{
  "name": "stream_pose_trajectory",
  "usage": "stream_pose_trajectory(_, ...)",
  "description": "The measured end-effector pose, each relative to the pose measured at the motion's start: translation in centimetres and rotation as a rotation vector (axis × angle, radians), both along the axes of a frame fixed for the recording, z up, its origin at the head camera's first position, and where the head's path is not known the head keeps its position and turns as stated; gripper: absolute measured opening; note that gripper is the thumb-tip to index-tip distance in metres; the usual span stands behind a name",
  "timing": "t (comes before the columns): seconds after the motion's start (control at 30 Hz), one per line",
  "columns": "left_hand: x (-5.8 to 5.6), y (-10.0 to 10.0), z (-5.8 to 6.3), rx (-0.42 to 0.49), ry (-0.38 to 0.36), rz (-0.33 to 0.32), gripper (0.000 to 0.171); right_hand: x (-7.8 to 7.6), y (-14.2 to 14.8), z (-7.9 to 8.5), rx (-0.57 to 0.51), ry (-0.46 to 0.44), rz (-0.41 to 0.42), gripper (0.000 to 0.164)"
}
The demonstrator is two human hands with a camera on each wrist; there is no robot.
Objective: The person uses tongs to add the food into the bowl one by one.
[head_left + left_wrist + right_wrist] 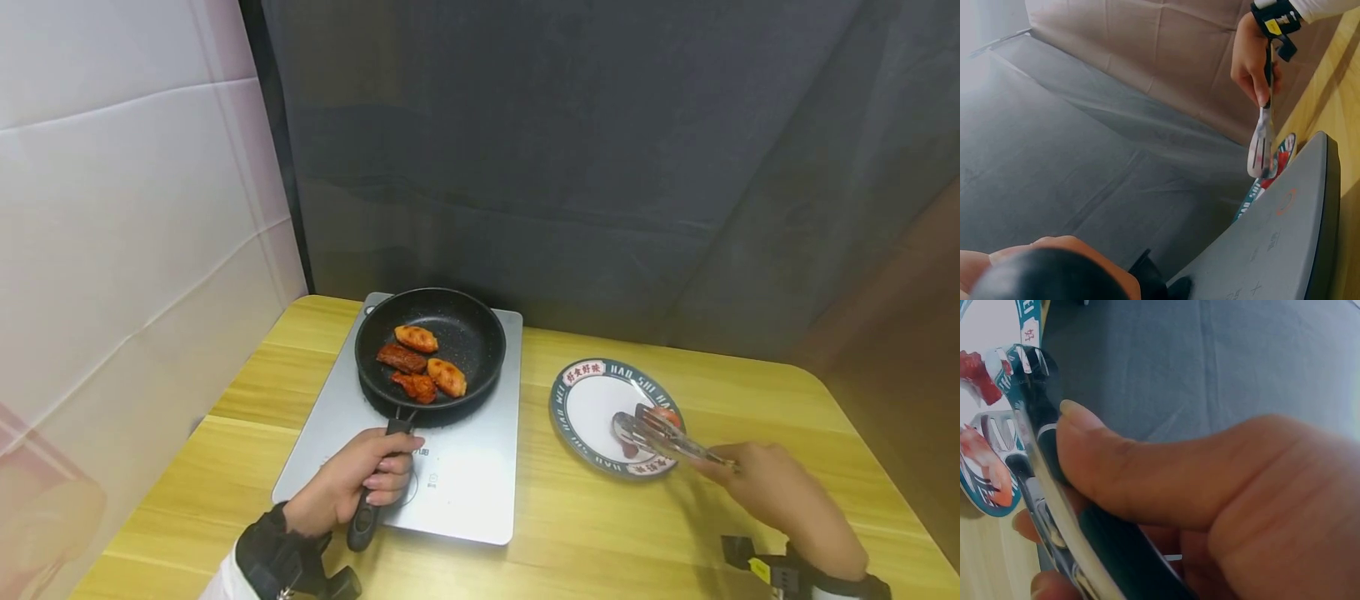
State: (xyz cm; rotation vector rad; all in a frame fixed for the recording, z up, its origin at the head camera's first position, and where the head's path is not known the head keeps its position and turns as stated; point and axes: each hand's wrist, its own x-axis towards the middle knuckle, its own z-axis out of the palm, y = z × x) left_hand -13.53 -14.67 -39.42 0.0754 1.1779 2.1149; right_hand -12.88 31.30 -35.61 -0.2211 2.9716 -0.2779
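Note:
In the head view my left hand (pixel 352 483) grips the black handle (pixel 363 523) of a frying pan (pixel 480 333). Several browned and reddish pieces of food (pixel 415 337) lie in the pan. My right hand (pixel 780 492) holds metal tongs (pixel 678 446), their slotted heads over a white plate (pixel 592 408) with a dark green patterned rim. In the right wrist view, a red piece of food (pixel 979 375) and a pinkish-orange piece (pixel 988 465) lie on that plate by the tong heads. Whether the tongs touch either piece I cannot tell.
Under the pan is a flat silver induction cooker (pixel 472 492) on a wooden table (pixel 585 533). Dark grey cloth (pixel 562 167) hangs behind the table, white cloth (pixel 135 167) at the left and brownish cloth (pixel 900 333) at the right.

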Motion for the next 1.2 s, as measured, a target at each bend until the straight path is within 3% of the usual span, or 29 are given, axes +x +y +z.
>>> stream_pose_trajectory(0.5,0.0,0.0,-0.2,0.014,0.018,-0.012,0.026,0.0,-0.7,-0.5,-0.052,-0.101,-0.021,0.046)
stream_pose_trajectory(0.8,0.0,0.0,-0.1,-0.012,0.006,0.009,0.027,-0.3,-0.8,-0.6,-0.009,0.047,0.066,0.034)
stream_pose_trajectory(1.2,0.0,0.0,0.0,-0.009,-0.026,0.013,0.025,-0.1,-1.2,-0.4,-0.003,0.12,0.085,0.031)
